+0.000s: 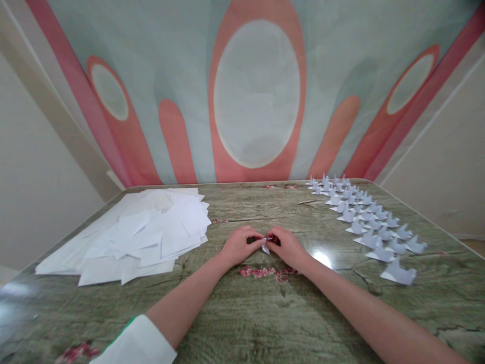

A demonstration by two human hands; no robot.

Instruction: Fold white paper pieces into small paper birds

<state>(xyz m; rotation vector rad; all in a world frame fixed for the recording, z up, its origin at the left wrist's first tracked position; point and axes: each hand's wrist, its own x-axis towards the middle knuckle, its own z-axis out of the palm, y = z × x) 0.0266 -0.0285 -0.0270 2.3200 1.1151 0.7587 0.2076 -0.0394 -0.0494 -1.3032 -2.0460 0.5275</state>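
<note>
Near the middle of the table, a small folded piece of white paper (265, 247) is pinched between my two hands. My left hand (241, 244) grips its left side with thumb and fingertips. From the right, my right hand (287, 246) pinches the other side, its fingertips almost meeting the left ones. Most of the paper is covered by my fingers, so its folded shape cannot be made out. Several folded white paper birds (398, 273) stand in rows on the right side of the table.
A broad, messy pile of white paper sheets (151, 237) covers the left part of the wood-patterned table (235, 323). Behind the table's far edge rises a wall (257, 96) with pink and grey-green shapes. Pale walls flank both sides.
</note>
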